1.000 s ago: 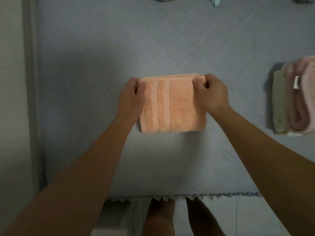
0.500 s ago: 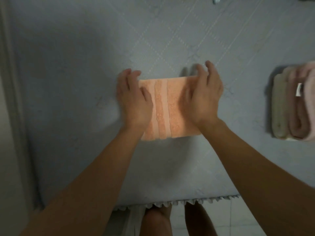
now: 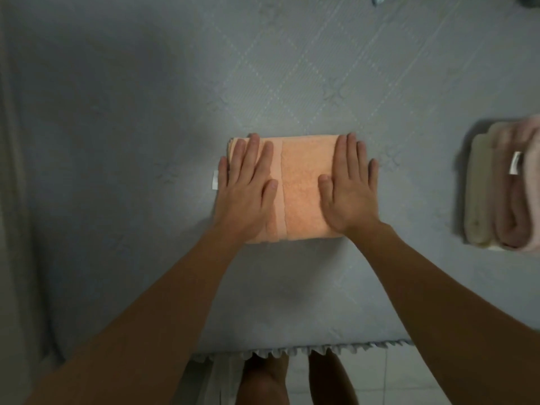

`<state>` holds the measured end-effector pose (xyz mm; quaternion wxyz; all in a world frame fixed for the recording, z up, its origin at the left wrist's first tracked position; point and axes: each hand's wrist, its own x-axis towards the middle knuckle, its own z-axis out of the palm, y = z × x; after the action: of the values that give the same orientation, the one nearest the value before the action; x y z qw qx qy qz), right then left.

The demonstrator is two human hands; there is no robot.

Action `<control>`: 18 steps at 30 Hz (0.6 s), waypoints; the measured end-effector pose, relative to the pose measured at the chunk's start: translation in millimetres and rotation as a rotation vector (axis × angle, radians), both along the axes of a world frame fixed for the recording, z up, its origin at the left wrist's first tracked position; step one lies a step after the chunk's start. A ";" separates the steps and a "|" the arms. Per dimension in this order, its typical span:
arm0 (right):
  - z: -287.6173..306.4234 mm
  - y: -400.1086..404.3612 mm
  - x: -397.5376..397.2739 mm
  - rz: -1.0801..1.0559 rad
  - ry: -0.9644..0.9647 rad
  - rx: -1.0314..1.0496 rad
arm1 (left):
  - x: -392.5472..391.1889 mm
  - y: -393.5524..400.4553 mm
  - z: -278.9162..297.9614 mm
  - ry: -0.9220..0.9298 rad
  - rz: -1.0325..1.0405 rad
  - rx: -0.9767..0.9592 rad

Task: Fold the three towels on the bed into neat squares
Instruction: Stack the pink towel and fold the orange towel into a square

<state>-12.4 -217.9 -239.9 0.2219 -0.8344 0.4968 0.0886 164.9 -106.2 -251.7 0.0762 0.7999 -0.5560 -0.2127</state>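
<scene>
An orange towel (image 3: 301, 188), folded into a thick near-square, lies on the grey bedspread (image 3: 146, 112) in the middle of the view. My left hand (image 3: 248, 185) rests flat on its left part, fingers spread and palm down. My right hand (image 3: 350, 188) lies flat on its right edge in the same way. Neither hand grips the cloth. A small white label (image 3: 215, 179) sticks out at the towel's left side. At the right edge sit two folded towels, a cream one (image 3: 479, 194) and a pink one (image 3: 517, 188), side by side.
The bed's frilled front edge (image 3: 306, 350) runs just below my forearms, with tiled floor and my legs beyond it. A pale wall or bed side runs down the left. Small items peek in at the top edge.
My hands let go of the towel's far corners, then slid onto its top and spread flat. The towel now lies pressed down on the bed.
</scene>
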 end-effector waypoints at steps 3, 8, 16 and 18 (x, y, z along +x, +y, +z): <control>15.9 3.3 2.8 -0.200 -0.125 0.055 | 7.5 6.7 11.6 0.124 0.153 -0.145; 34.2 28.4 -5.9 -0.704 -0.351 0.326 | 2.1 29.3 34.7 0.595 0.769 -0.190; 66.9 26.9 -38.2 -0.881 -0.356 0.680 | -23.8 44.0 54.9 1.228 1.182 0.191; 82.6 18.1 -53.0 -0.816 -0.376 0.691 | -35.3 39.7 65.3 1.265 1.160 0.199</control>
<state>-65.4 -199.9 -157.3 0.5831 -0.4551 0.6729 0.0029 129.6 -66.5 -186.4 0.3976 0.6917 0.1084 -0.5931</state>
